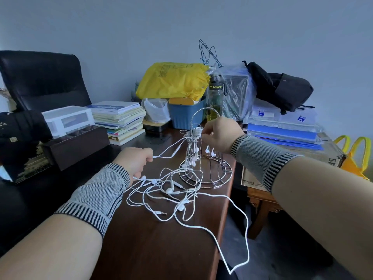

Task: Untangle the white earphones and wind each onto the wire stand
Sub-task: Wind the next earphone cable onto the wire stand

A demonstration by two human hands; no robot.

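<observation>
White earphones lie on a dark reddish-brown table; the wire stand is bright silver metal. Both wristbands, left and right, show a grey fine-mesh knit with black-and-white striped edges. Behind them: a yellow bag, a blue tub, a black backpack, blue folders, a black chair, a yellow-handled bag, and a pale grey-blue wall.

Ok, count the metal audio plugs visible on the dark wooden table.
1: a metal audio plug lies near the front of the white cable tangle. Others may be hidden in the tangle.
</observation>
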